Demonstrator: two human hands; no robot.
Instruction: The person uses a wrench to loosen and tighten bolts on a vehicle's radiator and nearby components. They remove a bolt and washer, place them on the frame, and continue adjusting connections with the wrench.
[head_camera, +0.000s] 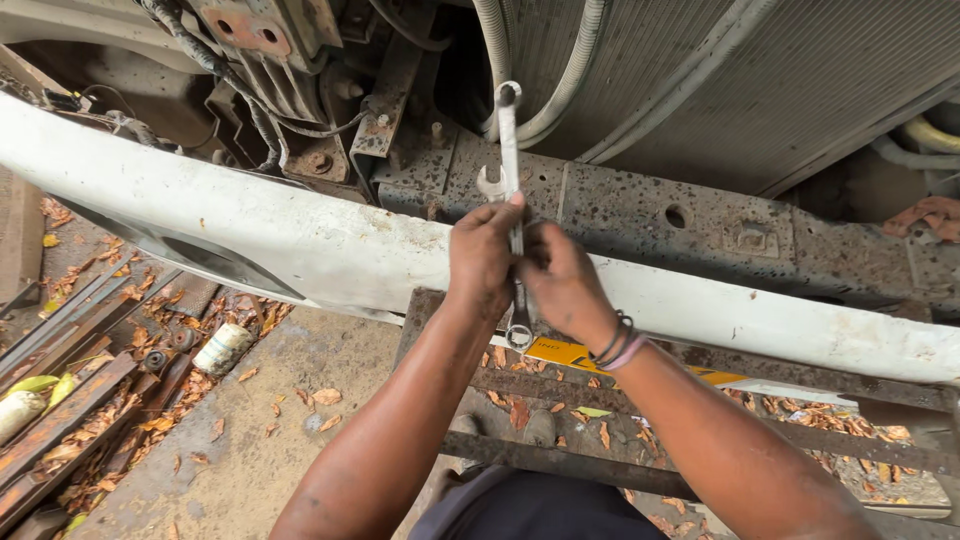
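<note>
My left hand and my right hand are pressed together over the white bumper of a vehicle. Between them they grip two metal wrenches. The long wrench points up, its ring end near the hoses. A second wrench's open jaw shows just above my left fingers, and a ring end hangs below my hands. Which hand holds which wrench I cannot tell. My right wrist wears several bands.
Behind the bumper lies a rusty crossmember, a radiator, hoses and wiring. Rusty steel bars and dry leaves cover the ground at left. A yellow strip lies below the bumper.
</note>
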